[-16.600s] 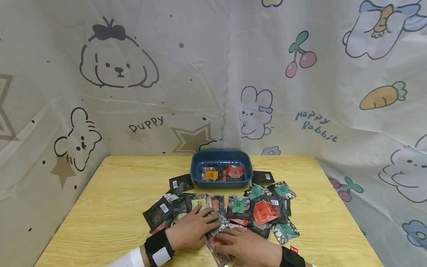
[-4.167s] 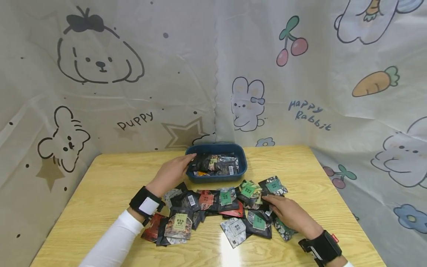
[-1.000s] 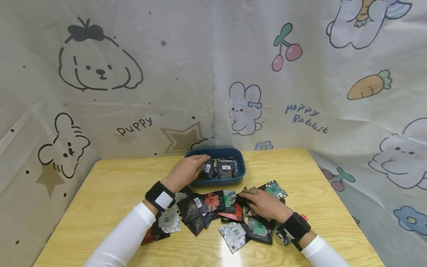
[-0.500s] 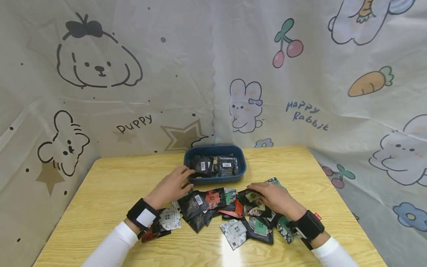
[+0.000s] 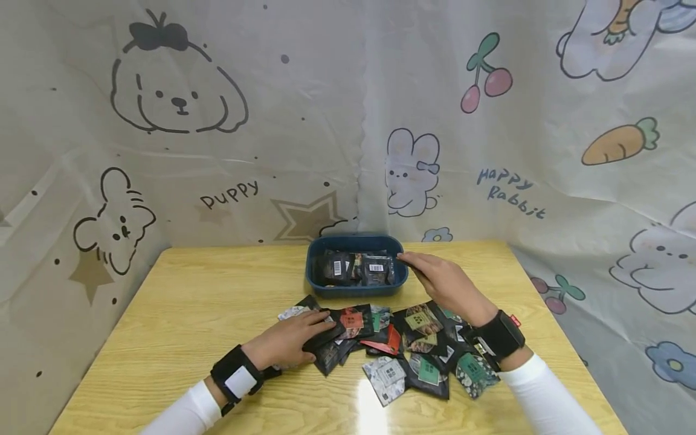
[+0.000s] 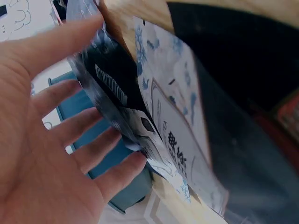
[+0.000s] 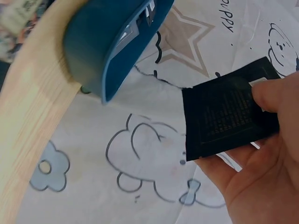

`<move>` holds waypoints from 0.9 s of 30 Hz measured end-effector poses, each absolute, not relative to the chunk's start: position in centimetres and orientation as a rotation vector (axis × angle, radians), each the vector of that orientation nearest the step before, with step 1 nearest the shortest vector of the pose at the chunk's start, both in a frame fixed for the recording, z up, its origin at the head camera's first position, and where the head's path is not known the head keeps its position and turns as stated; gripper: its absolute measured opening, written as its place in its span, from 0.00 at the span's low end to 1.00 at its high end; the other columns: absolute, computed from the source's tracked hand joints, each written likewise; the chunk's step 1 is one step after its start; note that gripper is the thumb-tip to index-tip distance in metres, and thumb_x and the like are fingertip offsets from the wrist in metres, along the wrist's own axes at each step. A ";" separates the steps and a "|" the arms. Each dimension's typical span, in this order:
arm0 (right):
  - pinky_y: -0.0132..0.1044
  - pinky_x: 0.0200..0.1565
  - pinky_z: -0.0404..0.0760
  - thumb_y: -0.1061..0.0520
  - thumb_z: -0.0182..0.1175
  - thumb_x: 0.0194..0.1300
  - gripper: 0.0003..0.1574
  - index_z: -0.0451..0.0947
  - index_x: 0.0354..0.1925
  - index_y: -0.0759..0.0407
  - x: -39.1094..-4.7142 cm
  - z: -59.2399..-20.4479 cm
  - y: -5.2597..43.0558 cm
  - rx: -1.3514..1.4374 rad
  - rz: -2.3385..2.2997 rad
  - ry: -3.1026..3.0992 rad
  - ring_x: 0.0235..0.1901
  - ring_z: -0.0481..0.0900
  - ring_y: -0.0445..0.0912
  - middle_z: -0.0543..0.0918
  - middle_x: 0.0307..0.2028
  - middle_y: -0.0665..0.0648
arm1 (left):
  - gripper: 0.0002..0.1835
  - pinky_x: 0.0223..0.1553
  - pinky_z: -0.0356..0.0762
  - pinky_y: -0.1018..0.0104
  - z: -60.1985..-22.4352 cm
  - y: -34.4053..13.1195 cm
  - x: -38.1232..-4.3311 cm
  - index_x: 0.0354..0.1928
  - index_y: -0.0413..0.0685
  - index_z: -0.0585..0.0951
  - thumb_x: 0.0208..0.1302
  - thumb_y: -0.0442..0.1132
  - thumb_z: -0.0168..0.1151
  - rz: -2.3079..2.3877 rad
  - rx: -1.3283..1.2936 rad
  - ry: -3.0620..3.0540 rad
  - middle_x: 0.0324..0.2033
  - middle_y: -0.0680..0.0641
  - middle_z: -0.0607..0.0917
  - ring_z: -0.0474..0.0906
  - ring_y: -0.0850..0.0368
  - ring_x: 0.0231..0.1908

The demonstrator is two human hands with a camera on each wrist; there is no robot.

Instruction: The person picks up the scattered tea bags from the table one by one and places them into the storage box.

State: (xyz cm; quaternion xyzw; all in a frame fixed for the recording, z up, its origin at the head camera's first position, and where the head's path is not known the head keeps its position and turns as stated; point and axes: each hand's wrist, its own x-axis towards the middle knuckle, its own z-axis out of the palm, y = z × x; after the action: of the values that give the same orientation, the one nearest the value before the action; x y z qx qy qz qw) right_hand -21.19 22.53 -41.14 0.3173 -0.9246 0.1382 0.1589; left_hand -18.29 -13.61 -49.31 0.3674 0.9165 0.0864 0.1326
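Near the right end of the blue bin [image 5: 356, 290], my right hand [image 5: 447, 285] holds up a flat black sachet [image 7: 229, 112]. In the right wrist view, the thumb presses on the sachet's face and the fingers support it from behind. My left hand [image 5: 288, 339] reaches over the left part of the sachet pile, its fingers extended onto a black sachet [image 6: 110, 74] with a barcode. A white-and-blue patterned sachet [image 6: 173, 112] stands tilted beside those fingers in the left wrist view. Several dark sachets [image 5: 376, 270] lie inside the bin.
Several sachets with green, red and yellow labels are spread before the bin, among them a red one [image 5: 390, 342], a white one [image 5: 386, 377] and a green-labelled one [image 5: 475, 373]. They lie on a wooden table [image 5: 217, 290] with a cartoon-printed cloth [image 5: 326, 121] behind it.
My right hand has lifted a sachet from the pile and carried it up beside the bin. My left hand has gone from the bin's left side down onto the pile.
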 end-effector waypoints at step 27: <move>0.61 0.72 0.62 0.42 0.64 0.68 0.41 0.64 0.74 0.50 -23.5 -44.7 18.3 1.034 0.308 -2.810 0.74 0.61 0.60 0.63 0.74 0.62 | 0.31 0.59 0.80 0.56 -47.2 -14.7 -17.5 0.70 0.48 0.73 0.66 0.23 0.57 0.427 1.184 2.800 0.65 0.45 0.79 0.79 0.49 0.61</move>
State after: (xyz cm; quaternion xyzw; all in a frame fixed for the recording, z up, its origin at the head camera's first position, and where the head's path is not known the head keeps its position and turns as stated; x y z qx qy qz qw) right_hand -23.50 18.35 -44.70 0.3429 -0.9315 0.1020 0.0659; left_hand -17.51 -14.73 -47.21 0.3853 0.9116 0.1390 0.0359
